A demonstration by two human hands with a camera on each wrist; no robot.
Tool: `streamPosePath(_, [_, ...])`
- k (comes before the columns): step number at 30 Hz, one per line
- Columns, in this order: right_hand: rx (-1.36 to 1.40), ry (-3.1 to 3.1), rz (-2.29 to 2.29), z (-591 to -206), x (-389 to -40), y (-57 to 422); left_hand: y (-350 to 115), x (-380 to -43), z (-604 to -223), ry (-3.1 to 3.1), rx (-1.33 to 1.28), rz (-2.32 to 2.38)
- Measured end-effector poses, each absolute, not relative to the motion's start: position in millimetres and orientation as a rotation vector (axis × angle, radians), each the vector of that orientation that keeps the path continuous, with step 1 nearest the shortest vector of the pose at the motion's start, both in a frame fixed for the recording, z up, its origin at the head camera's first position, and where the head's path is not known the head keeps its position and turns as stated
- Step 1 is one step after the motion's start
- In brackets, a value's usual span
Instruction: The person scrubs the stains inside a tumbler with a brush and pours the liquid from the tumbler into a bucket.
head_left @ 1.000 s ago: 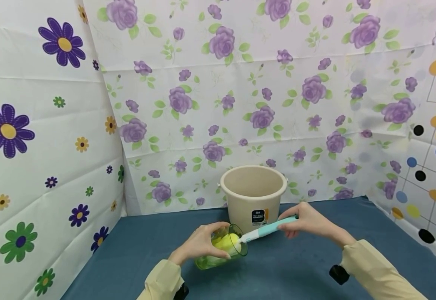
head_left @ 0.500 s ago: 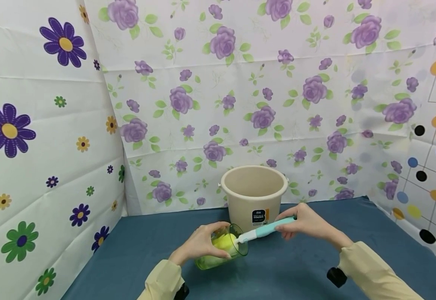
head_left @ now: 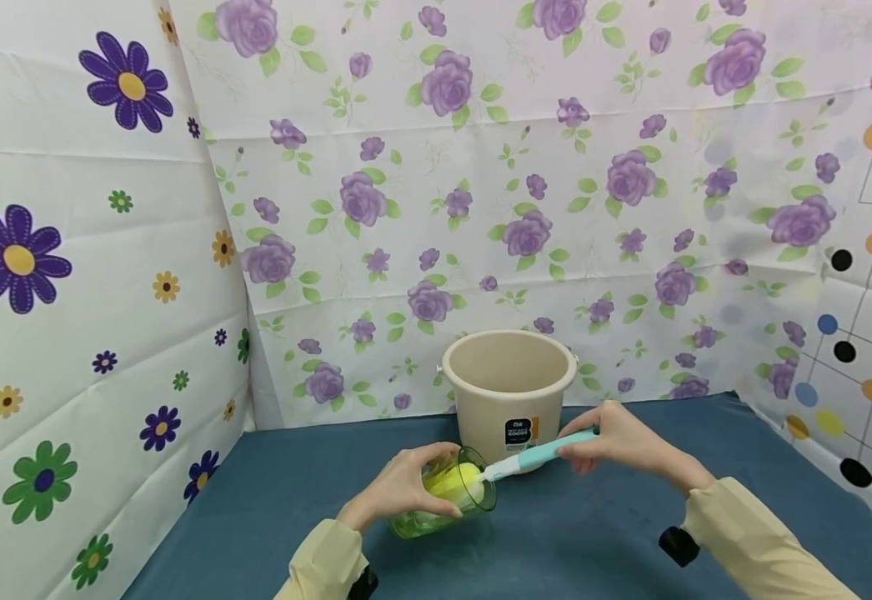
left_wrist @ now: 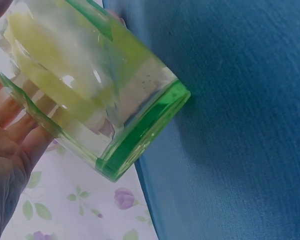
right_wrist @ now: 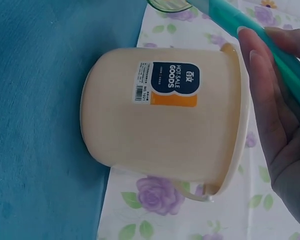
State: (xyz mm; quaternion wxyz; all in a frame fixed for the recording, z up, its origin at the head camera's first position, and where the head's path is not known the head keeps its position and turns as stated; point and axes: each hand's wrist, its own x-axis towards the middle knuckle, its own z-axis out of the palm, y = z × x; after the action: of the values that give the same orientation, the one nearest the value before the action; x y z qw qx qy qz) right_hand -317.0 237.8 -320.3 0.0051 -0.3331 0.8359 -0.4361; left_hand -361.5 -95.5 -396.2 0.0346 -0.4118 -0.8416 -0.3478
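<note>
My left hand (head_left: 406, 486) grips a green see-through glass (head_left: 424, 523) from the side, thumb in front and fingers behind. The glass is tilted, its mouth to the right; its thick green base (left_wrist: 145, 132) shows in the left wrist view. Inside lies the yellow and white sponge head (head_left: 464, 482) of a cup brush. The brush's white and turquoise handle (head_left: 544, 452) slants up out of the mouth to my right hand (head_left: 614, 437), which pinches its end between thumb and fingers. In the right wrist view the turquoise handle (right_wrist: 240, 22) crosses the upper right.
A beige bucket (head_left: 507, 408) with a dark label (right_wrist: 176, 79) stands just behind the glass and brush. Blue cloth (head_left: 301, 475) covers the table. Flowered sheets (head_left: 406, 250) hang behind and at the left; a dotted one (head_left: 871, 333) hangs at the right.
The right hand pulled the brush handle slightly toward the glass and lower left, then moved back up and right. The left hand and glass stay nearly in place.
</note>
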Motion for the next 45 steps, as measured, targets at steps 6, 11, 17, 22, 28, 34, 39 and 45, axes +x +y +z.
streamPosePath(6, [-1.027,2.579,-1.407,-329.7,-323.7,244.7,-95.9,-360.3,-395.8,-2.602,-1.253,-1.056])
streamPosePath(11, [-1.049,2.56,-1.434,-329.1,-323.3,247.9,-95.8,-359.4,-396.9,-2.592,-1.248,-1.054])
streamPosePath(17, [-1.06,2.583,-1.439,-323.8,-323.6,252.1,-95.6,-359.8,-397.3,-2.597,-1.239,-1.059])
streamPosePath(22, [-1.056,2.611,-1.415,-319.2,-324.4,256.9,-95.4,-360.5,-396.5,-2.603,-1.239,-1.072])
streamPosePath(28, [-1.069,2.616,-1.376,-306.7,-313.0,256.1,-95.5,-360.3,-396.6,-2.601,-1.24,-1.077])
streamPosePath(34, [-1.064,2.614,-1.364,-319.0,-323.1,266.8,-95.0,-360.4,-396.6,-2.613,-1.222,-1.065])
streamPosePath(39, [-1.09,2.591,-1.378,-317.9,-320.9,267.7,-95.1,-360.1,-396.2,-2.614,-1.223,-1.054])
streamPosePath(45, [-1.084,2.596,-1.392,-312.1,-317.2,266.8,-95.4,-360.4,-395.1,-2.609,-1.232,-1.048])
